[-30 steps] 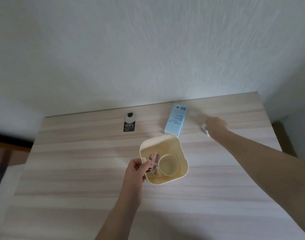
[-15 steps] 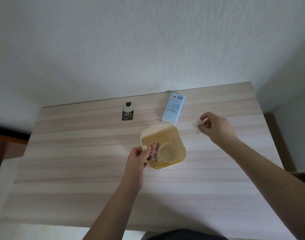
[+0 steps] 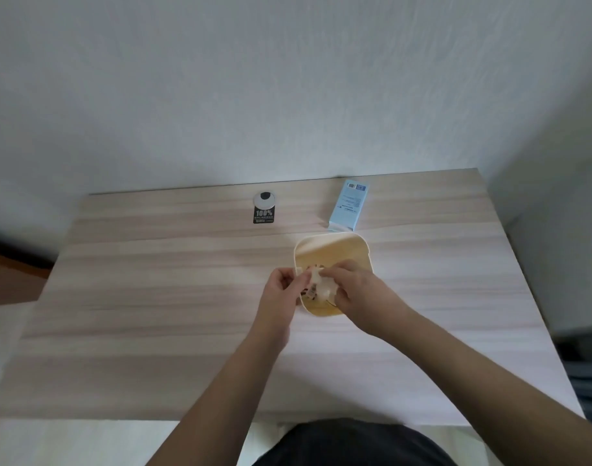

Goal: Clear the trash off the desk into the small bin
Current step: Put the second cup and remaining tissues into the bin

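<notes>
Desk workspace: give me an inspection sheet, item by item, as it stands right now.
Surface: light wood-grain desk set against a white wall.
Job's things: small cream bin on the desk; white crumpled tissue held over its opening; some trash with a barcode already inside.
Clutter: light blue box lying flat behind the bin; black tag printed "100%" near the back edge.
Hands: left hand at the bin's left rim, pinching it; right hand grips the tissue.
Cables: nothing seen.
Surroundings: floor on both sides, too dim to detail.

Both forearms are bare, unsleeved; a dark garment (image 3: 351, 443) covers the lap.
</notes>
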